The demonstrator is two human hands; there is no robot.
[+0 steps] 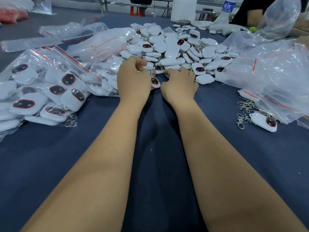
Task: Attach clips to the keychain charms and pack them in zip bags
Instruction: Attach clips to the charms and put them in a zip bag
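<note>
My left hand (133, 79) grips a small clear zip bag (153, 76) with a white charm (155, 82) with a dark face inside it. My right hand (179, 82) is just to the right of it, fingers curled near the bag's top; what it pinches is hidden. Behind both hands lies a big heap of loose white charms (175, 49) with metal clips. Packed charms in zip bags (41, 94) are piled at the left. Loose metal clips (244, 111) and one single charm (265, 122) lie at the right.
The table has a dark blue cloth (158, 148). Large clear plastic bags (275, 76) lie at the right and empty zip bags (100, 46) at the back left. A water bottle (227, 7) and another person's arm (254, 17) are at the far right.
</note>
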